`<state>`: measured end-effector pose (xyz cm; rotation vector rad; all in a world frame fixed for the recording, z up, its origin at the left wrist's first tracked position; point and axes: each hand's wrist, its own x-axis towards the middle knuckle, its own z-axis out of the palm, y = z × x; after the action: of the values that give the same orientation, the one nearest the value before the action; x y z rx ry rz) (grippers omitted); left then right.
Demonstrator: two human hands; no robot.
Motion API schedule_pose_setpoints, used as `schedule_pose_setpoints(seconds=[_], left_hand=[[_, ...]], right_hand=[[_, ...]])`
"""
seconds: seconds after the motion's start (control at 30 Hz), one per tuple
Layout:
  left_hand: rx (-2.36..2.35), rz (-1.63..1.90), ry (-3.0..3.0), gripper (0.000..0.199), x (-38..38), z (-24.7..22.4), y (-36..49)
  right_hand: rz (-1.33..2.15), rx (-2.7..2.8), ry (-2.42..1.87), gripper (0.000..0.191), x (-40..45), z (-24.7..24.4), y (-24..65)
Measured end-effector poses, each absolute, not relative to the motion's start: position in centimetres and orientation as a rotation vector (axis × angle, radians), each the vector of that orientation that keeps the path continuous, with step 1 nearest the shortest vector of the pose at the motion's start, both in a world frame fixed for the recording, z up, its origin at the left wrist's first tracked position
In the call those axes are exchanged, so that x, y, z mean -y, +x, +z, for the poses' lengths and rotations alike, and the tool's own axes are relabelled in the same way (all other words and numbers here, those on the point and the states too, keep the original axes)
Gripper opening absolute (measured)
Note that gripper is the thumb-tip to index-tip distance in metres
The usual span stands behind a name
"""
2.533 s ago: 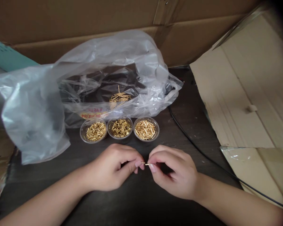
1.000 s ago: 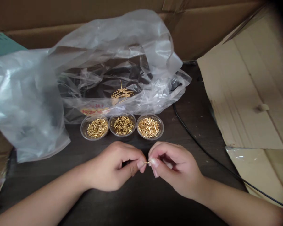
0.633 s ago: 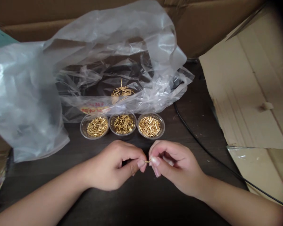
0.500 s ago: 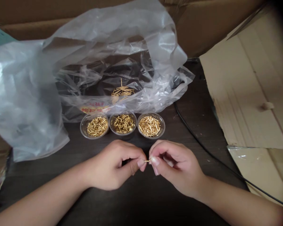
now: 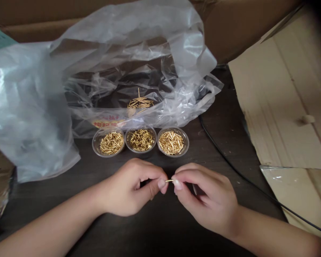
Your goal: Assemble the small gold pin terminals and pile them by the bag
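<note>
A thin gold-coloured metal pin (image 5: 169, 180) is stretched between my two hands in front of the cups. My left hand (image 5: 141, 187) pinches one end between thumb and forefinger. At the other end, my right hand (image 5: 207, 196) closes its thumb and forefinger on the pin; its fingertips hide that end. Just beyond the hands stand three clear plastic cups in a row: a left cup (image 5: 94, 146), a middle cup (image 5: 127, 141) and a right cup (image 5: 187, 144). Each holds many small gold-coloured metal pieces.
Behind the cups, a large clear plastic bag (image 5: 37, 117) lies spread, with longer gold-coloured pins (image 5: 140, 102) in it. A black cable (image 5: 227, 160) crosses the dark table (image 5: 149, 235) at right. Cardboard (image 5: 286, 103) stands on the right.
My right hand has turned slightly and its fingers have shifted at the pin's end. My left hand keeps its pinch. The whole view has shifted a little.
</note>
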<state>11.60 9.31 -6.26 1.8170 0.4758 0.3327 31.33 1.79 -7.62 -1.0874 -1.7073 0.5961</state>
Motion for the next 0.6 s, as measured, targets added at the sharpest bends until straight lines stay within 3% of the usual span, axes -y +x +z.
schedule_pose_setpoints(seconds=[0.33,0.6], left_hand=[[-0.467,0.331,1.855,0.021,-9.6,-6.1,11.7],[-0.444,0.289,1.876,0.020,-9.7,-6.2,11.4]], right_hand=[[0.442,1.886,-1.130,0.015,-1.5,-7.8,32.0],[0.534,1.942,-1.081,0.017,-1.7,-7.7,32.4]])
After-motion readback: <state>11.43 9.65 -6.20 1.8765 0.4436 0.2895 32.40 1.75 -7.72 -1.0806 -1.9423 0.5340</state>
